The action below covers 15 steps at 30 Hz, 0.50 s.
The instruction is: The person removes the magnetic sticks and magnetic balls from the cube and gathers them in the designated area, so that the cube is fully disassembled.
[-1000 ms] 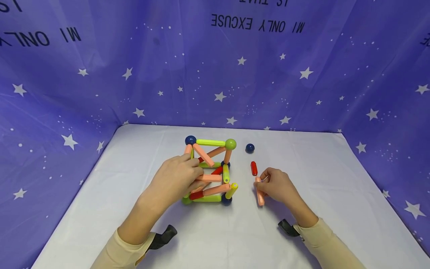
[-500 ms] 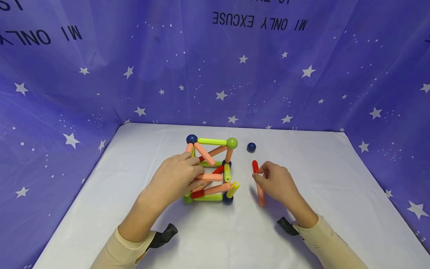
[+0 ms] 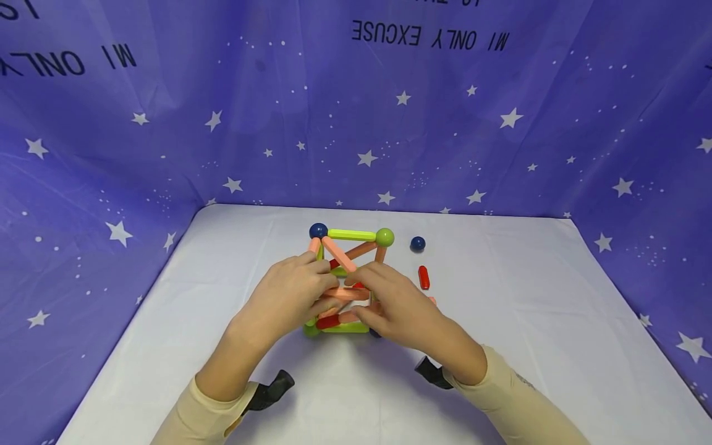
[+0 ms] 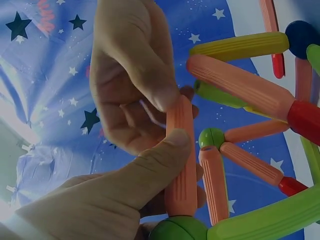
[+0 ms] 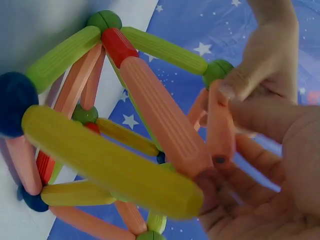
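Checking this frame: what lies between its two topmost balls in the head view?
In the head view, a lime stick joins the blue ball to the green ball.

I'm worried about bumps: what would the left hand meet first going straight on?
Past the salmon rod it grips, the left hand would probably meet the right hand; depth is unclear.

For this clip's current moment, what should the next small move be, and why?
Probably have the right hand guide the held salmon stick's free end toward the yellow stick's: the left hand pinches it near the green ball, and neither free end carries a ball.
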{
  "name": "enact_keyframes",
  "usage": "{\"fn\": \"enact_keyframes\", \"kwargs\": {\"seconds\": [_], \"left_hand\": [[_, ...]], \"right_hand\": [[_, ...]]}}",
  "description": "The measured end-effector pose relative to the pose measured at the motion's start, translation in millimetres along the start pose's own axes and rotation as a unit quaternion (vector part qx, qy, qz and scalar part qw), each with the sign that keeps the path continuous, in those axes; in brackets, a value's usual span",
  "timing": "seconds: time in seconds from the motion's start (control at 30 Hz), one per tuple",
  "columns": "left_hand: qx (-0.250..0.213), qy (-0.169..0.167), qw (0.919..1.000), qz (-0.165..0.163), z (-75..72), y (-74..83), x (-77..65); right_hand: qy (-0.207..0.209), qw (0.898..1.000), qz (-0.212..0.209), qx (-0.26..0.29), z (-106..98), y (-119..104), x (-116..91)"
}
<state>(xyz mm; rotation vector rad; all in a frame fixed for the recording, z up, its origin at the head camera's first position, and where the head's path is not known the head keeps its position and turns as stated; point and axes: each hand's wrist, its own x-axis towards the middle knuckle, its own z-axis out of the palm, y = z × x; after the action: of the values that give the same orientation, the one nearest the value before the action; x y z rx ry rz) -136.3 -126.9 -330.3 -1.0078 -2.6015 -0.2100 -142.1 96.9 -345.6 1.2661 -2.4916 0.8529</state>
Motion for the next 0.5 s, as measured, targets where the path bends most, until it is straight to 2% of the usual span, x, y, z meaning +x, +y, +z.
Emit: {"fn": "enact_keyframes", "kwargs": {"seconds": [0.13, 0.27, 0.4, 0.5], "left_hand": [[-0.077, -0.019, 0.9967, -0.018, -9.0, -7.9, -6.4], [-0.151, -0.042, 0.9866, -0.046, -22.4, -18.9, -16.8], [-0.181, -0.055, 0.9809, -0.045, -27.5, -24.9, -20.8], [-0.18, -0.053, 0.9814, -0.043, -27.8, -25.8, -21.7]], "right_hand": [[0.013, 0.999, -0.047, -0.02, 4.9, -2.2, 6.5], [0.008, 0.998, -0.055, -0.018, 5.0, -2.0, 7.4], [-0.014, 0.998, -0.067, 0.005, 5.6, -2.1, 7.3], [-0.03, 0.995, -0.092, 0.021, 5.9, -2.7, 7.1]]}}
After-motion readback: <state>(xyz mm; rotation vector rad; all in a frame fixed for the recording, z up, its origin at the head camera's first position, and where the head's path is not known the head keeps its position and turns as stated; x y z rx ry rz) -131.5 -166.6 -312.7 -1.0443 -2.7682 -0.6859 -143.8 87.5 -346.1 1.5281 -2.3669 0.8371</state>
